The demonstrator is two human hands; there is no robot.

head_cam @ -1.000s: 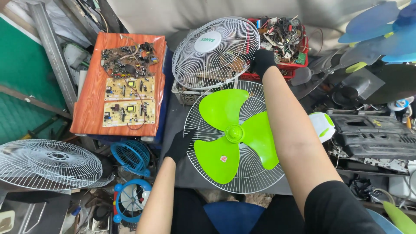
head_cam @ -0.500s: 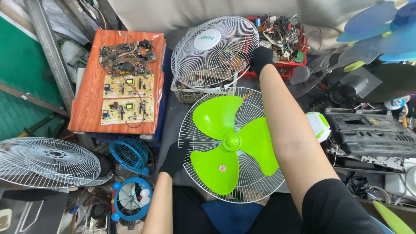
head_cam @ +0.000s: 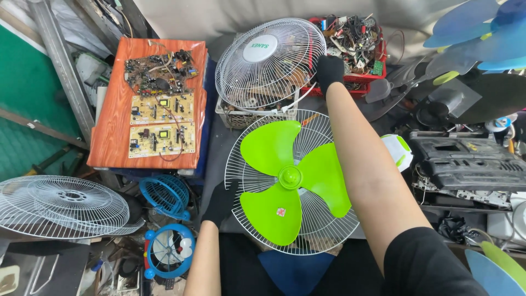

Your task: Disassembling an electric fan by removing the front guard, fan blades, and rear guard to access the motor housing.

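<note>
A bright green three-blade fan propeller (head_cam: 293,178) sits in a white wire rear grille (head_cam: 241,159) in front of me. My left hand (head_cam: 220,203), in a black glove, grips the grille's left rim. My right hand (head_cam: 330,71), also gloved in black, reaches far forward and holds the right edge of a white wire front fan guard (head_cam: 268,60) with a round centre cap. That guard stands tilted over a grey basket (head_cam: 235,118) of parts.
An orange board (head_cam: 109,142) with several circuit boards lies at left. A red crate (head_cam: 378,68) of wires is behind. A white grille (head_cam: 60,205) and small blue fans (head_cam: 167,249) lie lower left. Blue blades (head_cam: 476,27) and a black casing (head_cam: 471,159) fill the right.
The green blade and its grille have shifted slightly toward me and to the right. My right hand stays on the white guard's edge.
</note>
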